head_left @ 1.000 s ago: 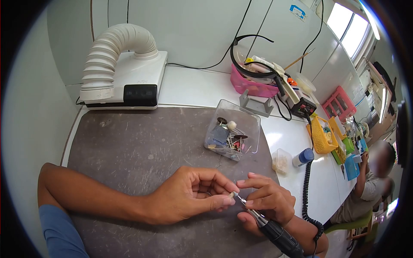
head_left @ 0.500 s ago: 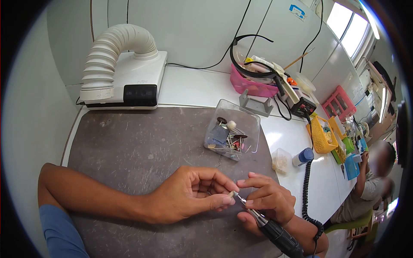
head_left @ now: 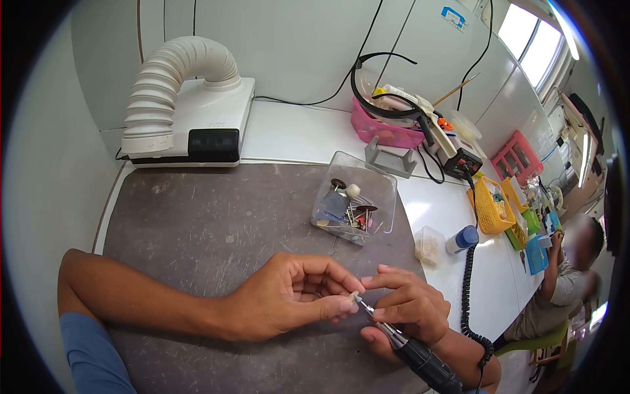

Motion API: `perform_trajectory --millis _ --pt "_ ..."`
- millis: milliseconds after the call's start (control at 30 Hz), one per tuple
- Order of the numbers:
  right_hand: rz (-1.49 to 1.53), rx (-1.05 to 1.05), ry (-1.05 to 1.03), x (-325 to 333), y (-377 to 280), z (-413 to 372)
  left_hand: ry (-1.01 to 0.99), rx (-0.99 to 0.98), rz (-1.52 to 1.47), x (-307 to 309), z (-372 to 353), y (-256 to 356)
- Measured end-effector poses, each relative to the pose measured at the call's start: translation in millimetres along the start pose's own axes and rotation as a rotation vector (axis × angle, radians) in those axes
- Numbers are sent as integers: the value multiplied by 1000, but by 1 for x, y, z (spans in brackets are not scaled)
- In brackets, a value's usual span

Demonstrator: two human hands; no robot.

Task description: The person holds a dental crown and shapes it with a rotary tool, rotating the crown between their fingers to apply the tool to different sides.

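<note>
Between the thumb and index finger of my left hand (head_left: 298,295) is a small whitish piece (head_left: 354,297), too small to name. My right hand (head_left: 410,305) is wrapped around a rotary handpiece (head_left: 420,362) with a silver nose and black body. Its thin bit meets the whitish piece at my left fingertips. Beyond the hands, a clear plastic box (head_left: 388,226) on the dark mat (head_left: 197,230) contains several mounted discs and burs.
At the back left stands a white unit (head_left: 230,111) with a ribbed hose (head_left: 154,85). A pink basket (head_left: 387,128) with a black-framed visor, a small tub (head_left: 429,245), a blue-capped bottle (head_left: 462,240) and a yellow basket (head_left: 491,207) line the right. A coiled cord (head_left: 467,295) runs beside my right hand. Another person (head_left: 558,282) sits far right.
The whitish piece has turned slightly in my left fingertips, and the handpiece has shifted a little with my right fingers. Everything else stays in place.
</note>
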State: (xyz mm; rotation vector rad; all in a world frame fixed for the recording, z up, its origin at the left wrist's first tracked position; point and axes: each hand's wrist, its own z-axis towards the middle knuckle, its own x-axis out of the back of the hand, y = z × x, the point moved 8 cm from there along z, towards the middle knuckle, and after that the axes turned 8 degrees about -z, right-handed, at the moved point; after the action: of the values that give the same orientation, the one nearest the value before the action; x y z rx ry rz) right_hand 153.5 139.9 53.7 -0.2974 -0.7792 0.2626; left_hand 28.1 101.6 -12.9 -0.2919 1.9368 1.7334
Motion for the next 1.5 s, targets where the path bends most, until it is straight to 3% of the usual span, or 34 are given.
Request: perform_trajectory --millis 1500 --pt "-20 -6 -3 0 1 0 20 18 13 2 0 -3"
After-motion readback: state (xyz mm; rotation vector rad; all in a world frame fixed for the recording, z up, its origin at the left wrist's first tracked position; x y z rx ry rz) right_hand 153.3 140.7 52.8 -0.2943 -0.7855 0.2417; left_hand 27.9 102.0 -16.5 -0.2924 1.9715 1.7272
